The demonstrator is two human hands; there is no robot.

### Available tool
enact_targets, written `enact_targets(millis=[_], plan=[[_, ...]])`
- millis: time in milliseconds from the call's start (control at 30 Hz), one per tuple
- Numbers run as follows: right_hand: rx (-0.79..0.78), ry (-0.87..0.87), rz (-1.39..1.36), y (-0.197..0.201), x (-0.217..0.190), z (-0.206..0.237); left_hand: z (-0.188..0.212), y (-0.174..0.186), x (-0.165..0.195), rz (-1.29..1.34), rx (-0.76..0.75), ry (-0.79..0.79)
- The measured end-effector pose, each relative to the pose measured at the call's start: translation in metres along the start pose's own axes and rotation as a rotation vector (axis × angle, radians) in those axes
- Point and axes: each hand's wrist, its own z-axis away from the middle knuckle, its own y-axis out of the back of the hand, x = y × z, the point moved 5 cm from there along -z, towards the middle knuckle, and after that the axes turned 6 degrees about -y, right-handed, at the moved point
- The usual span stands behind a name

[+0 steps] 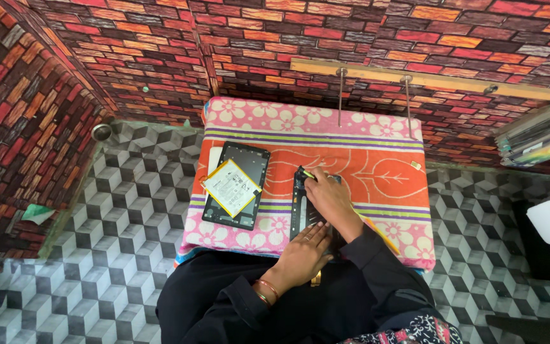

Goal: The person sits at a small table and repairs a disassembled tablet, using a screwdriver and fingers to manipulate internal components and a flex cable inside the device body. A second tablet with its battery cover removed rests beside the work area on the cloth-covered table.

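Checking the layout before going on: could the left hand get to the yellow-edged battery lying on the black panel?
Probably yes. The left hand rests on the dark frame, and the battery lies uncovered on the black panel just to its left, with nothing between.

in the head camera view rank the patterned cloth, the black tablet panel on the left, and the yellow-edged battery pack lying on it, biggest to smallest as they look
1. patterned cloth
2. black tablet panel
3. yellow-edged battery pack

All three lie at about the same depth, so the ranking looks reliable.
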Motion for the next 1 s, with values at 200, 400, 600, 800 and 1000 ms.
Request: enact_targets(millis=[200,400,600,800,1000], plan=[[0.072,0.12,0.034,0.014,-0.005,0.003,0.0,-0.001,0.0,0.016,-0.008,0.006],[-0.039,0.043,0.067,0.009,-0.002,0.005,0.0,-0.001,0.0,0.014,-0.007,0.013],[-0.103,0.024,0.131,0.001,-0.002,0.006,0.0,-0.001,0.0,0.02,-0.008,0.017],[-0.033,0.034,0.145,-0.004,-0.012,0.011,-0.001,-0.003,-0.001,0.044,-0.009,0.031],[-0.029,0.049,0.156,-0.01,-0.017,0.013,0.001,-0.005,-0.004,0.037,-0.022,0.045]])
